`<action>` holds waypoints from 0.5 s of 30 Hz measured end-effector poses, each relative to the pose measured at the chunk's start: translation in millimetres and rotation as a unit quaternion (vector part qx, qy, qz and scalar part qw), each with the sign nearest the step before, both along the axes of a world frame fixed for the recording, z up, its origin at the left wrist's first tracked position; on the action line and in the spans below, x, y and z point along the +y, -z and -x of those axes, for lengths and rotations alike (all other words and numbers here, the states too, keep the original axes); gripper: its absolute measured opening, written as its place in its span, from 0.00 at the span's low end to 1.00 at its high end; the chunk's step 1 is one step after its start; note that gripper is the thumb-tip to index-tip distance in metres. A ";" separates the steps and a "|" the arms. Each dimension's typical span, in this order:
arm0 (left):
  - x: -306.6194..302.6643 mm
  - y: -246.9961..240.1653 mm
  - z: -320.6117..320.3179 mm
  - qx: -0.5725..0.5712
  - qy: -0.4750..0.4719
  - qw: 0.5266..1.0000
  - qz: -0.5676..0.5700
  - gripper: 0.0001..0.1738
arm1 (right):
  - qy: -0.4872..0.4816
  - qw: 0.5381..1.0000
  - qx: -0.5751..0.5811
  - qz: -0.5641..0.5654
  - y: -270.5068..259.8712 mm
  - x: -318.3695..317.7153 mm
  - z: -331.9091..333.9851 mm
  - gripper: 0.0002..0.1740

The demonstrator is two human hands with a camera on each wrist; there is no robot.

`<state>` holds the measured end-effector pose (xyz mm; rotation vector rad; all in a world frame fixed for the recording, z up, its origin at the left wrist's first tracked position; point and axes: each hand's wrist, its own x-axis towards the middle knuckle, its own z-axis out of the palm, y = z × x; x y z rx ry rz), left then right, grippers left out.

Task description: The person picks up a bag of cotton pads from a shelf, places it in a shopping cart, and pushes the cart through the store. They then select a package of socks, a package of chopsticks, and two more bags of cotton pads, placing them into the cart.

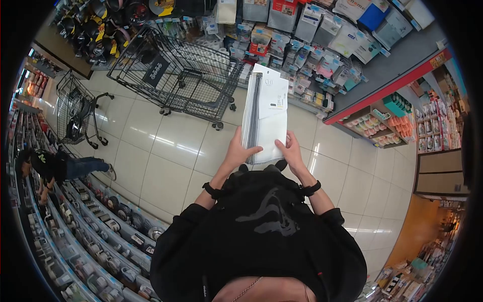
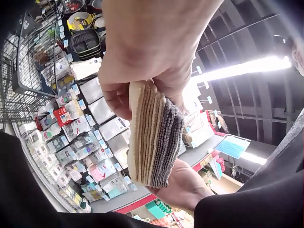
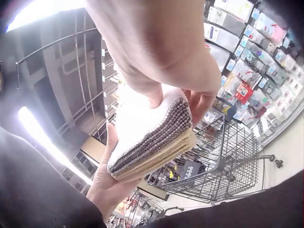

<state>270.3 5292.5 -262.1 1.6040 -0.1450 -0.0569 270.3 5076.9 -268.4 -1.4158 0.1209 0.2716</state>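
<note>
A stack of folded cloths (image 1: 271,133) with a white card label (image 1: 271,90) is held out in front of the body in the head view. My left hand (image 1: 239,152) grips its left side, the thumb laid over the top face. On the opposite side my right hand (image 1: 293,152) holds it with the thumb pressing near the close corner. Layered edges of the cloths (image 2: 154,137), cream and dark grey, show in the left wrist view. From the right wrist, the white top cloth (image 3: 142,111) dents under the thumb, and most of the other fingers are hidden.
A black wire shopping cart (image 1: 181,75) stands ahead on the tiled floor (image 1: 171,146), before shelves of packaged goods (image 1: 307,55). A second cart (image 1: 75,110) stands at the left. Near it a person (image 1: 65,168) bends toward the left shelf (image 1: 100,221).
</note>
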 end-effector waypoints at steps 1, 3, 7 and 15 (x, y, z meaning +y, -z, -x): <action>-1.3 3.6 -1.7 -0.003 0.005 1.000 0.000 0.40 | 0.005 1.000 -0.003 0.000 2.2 -1.6 0.2 0.27; -4.4 7.1 -2.3 -0.008 0.009 0.998 0.056 0.41 | 0.017 1.000 0.001 -0.025 7.5 -4.6 3.5 0.26; -5.9 10.7 -0.6 0.045 0.034 0.995 0.080 0.41 | 0.016 0.999 0.010 -0.048 18.0 -12.1 12.1 0.27; -3.4 18.1 -1.9 0.037 0.047 0.996 0.064 0.33 | 0.039 0.998 0.009 -0.050 39.3 -13.0 19.4 0.25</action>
